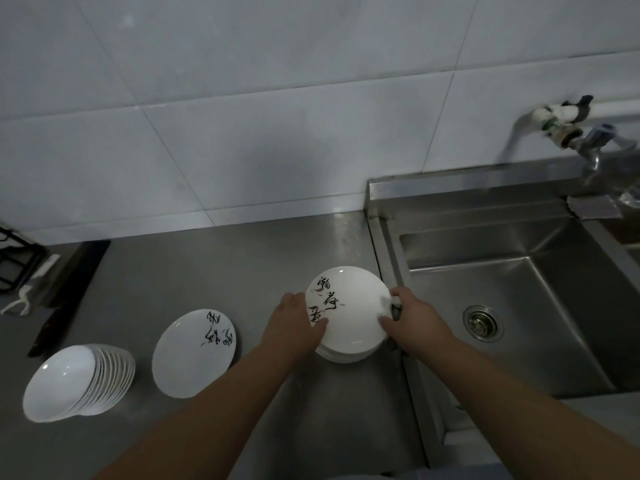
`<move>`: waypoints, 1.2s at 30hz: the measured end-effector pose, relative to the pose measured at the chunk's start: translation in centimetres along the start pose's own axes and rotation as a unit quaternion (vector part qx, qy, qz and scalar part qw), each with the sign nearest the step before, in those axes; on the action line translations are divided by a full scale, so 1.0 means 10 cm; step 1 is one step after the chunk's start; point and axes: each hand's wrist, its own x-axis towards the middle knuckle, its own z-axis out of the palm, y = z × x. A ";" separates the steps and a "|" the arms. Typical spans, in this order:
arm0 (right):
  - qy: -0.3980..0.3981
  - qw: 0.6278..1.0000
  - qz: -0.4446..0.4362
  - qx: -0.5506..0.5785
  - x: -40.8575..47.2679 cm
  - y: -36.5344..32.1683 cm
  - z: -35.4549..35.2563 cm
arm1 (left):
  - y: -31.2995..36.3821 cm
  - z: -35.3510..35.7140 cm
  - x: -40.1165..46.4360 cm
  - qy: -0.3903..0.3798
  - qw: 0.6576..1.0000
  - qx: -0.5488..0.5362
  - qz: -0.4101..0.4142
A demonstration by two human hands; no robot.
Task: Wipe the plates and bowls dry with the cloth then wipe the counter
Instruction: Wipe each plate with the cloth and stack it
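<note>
1. Plainly, the biggest hazard is the stack of plates (346, 355) by the sink (502, 306): it sits on the steel counter (242, 271) right at the basin's raised edge, so a sideways nudge while lifting the top plate (349, 306) could tip the pile toward the basin.
2. Next, the top plate itself. The left hand (294, 323) grips its left rim, thumb on the face, and the right hand (412, 323) grips the right rim. If the glaze is wet, as the task suggests, either grip could slip and drop it onto the plates beneath.
3. The cloth (393, 304) seems to be the small pale bunch pinched under the right hand against the rim; I cannot tell how much of it is there. A poor hold could leave the plate streaked.
4. The single plate (194, 353) lies flat well left of the stack; a forearm sweeping across could knock it.
5. The nested bowls (79, 382) lean on their side at far left and could roll or slide apart if bumped.
</note>
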 end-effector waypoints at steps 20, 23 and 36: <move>-0.110 0.968 -0.171 -0.147 -0.12 -1.91 1.64 | -2.38 -0.60 -0.84 0.050 0.975 0.007 -0.217; -0.147 0.972 -0.122 -0.133 -0.08 -1.99 1.95 | -2.59 -0.58 -0.86 0.024 0.971 -0.039 -0.233; -0.124 0.992 0.017 -0.035 -0.03 -1.99 2.41 | -2.71 -0.52 -0.72 -0.008 0.963 -0.136 -0.232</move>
